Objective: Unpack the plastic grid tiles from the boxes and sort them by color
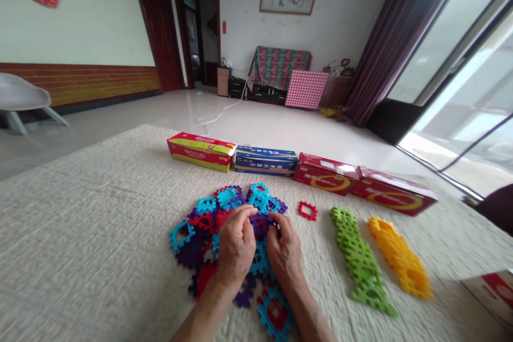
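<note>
A purple interlocking plastic piece [261,224] is held between both hands, just above a loose pile. My left hand [237,240] is closed on its left side, thumb and fingers pinching the edge. On the opposite edge my right hand [284,246] is closed in the same way. Below and around them lies the pile of red, blue and purple interlocking pieces [206,204], partly hidden by my hands and forearms. A single red square frame piece [307,211] lies apart, to the right of the pile.
Right of my hands lie a row of green pieces [356,251] and a row of yellow pieces [401,257]. Behind the pile stand a red-and-yellow box [201,151], a blue box [265,161] and two dark red boxes [326,173]. Another box [492,294] sits at the right edge.
</note>
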{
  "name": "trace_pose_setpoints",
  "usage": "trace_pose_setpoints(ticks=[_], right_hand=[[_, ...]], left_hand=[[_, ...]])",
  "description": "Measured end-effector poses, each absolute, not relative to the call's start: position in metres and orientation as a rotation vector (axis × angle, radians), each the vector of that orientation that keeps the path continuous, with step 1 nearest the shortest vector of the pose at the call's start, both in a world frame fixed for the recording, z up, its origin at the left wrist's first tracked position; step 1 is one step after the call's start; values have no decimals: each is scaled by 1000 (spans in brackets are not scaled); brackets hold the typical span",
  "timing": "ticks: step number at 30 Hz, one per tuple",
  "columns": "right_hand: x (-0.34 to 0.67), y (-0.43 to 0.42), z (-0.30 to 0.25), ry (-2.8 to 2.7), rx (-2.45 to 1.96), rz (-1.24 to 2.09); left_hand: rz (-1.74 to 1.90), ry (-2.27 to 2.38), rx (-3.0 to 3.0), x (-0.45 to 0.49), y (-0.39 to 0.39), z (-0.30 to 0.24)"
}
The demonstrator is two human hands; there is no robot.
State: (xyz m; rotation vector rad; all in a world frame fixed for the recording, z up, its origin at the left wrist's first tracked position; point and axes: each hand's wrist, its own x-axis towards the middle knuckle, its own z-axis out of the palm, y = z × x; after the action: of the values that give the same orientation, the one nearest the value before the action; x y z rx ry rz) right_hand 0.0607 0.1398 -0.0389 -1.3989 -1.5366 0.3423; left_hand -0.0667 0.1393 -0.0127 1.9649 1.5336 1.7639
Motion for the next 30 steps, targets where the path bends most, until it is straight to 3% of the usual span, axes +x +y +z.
trace_pose_setpoints(ticks=[4, 8, 14, 30], right_hand=[[65, 139, -39, -1484, -1382, 374], [63, 138, -38, -1528, -1358, 419], [54, 136, -37, -1694, -1363, 393], [65, 132, -29, -1508, -1397, 553]], left_hand=[[1723, 1698, 2055, -92, 147, -9], [1452, 1896, 2208, -104, 147, -15], [1158, 1865, 2366, -94, 138, -25], [1563, 1725, 2071, -104, 147, -21]])
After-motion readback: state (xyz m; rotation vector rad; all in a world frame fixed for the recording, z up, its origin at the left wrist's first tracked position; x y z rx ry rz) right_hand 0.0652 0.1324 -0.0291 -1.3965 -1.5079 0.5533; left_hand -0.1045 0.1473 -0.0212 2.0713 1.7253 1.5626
